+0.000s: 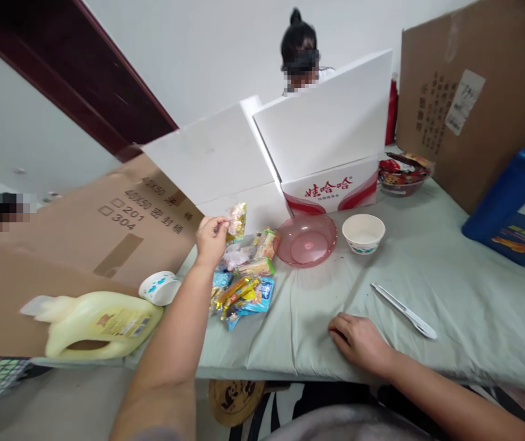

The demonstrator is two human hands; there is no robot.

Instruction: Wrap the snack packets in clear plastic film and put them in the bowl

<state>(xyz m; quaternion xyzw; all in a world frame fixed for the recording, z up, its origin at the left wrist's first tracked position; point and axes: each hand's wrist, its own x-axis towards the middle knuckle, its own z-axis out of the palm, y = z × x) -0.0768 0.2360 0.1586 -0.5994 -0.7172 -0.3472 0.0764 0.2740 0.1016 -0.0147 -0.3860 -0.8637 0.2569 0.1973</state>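
Note:
My left hand (211,239) pinches a small clear-and-yellow snack packet (237,222), raised over a pile of wrapped snacks. In that pile lie yellow stick packets (237,295), blue pouches (262,297) and clear-wrapped snacks with green ends (262,266). Just right of the pile is a pink translucent plate (283,248), and beyond it an upright paper bowl (363,233). My right hand (361,343) rests on the cloth near the front edge, loosely bent, a gap between thumb and fingers, holding nothing visible. Beside it lies a white knife-like tool (404,311).
White panels and a red-printed box (331,190) stand behind the plate. Large cartons (143,226) flank both sides. A yellow jug (106,324) lies left by a tipped paper bowl (158,288). At right are a blue jug (517,208) and a snack-filled bowl (400,187). A person (299,49) is behind.

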